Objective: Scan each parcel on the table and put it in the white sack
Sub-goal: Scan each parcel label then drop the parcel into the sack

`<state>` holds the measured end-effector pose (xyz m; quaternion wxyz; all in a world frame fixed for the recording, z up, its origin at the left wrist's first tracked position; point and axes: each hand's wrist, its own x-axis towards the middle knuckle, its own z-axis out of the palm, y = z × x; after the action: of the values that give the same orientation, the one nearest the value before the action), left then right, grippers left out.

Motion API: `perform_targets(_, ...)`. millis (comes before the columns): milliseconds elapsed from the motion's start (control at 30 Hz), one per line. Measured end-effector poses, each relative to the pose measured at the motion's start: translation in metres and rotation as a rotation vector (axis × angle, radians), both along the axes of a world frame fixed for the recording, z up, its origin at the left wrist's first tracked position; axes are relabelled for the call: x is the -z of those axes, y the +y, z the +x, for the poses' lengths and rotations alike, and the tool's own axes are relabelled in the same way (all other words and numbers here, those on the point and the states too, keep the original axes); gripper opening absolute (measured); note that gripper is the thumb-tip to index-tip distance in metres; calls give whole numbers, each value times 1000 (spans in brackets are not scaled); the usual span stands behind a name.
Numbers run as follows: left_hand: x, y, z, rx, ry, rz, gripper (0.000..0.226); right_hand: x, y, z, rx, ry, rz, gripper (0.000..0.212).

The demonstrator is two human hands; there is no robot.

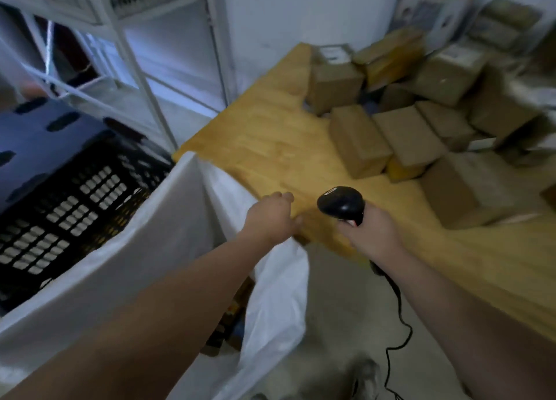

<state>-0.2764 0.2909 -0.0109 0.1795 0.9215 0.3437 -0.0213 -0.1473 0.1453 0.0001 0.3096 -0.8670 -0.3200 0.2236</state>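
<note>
Several brown cardboard parcels (361, 142) are piled on the right half of the wooden table (264, 134). The white sack (168, 225) stands open against the table's left edge, with a few parcels dimly visible inside it. My right hand (371, 234) grips a black corded barcode scanner (341, 202) above the table's near edge. My left hand (270, 217) hovers over the sack's mouth at the table corner with loosely curled fingers and holds nothing. The picture is blurred by motion.
A dark plastic crate (60, 174) with slotted sides stands left of the sack. White metal shelving (126, 38) rises behind it. The scanner's black cable (398, 309) hangs down to the grey floor. More boxes are stacked against the back right wall (505, 20).
</note>
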Motion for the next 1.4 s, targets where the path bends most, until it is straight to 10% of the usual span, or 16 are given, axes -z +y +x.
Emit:
perform_targets(600,-29,-101,275,58,-60,-58,56,-46,-133,268,351,37,211,15)
perform_targets(1100,-1,-10,302,-260,251,-140,72,-36,-28,272,179,223,200,17)
perform_targets(1400,11,21,295,-439,94,-211,65,-17,17,263,160,204,124,22)
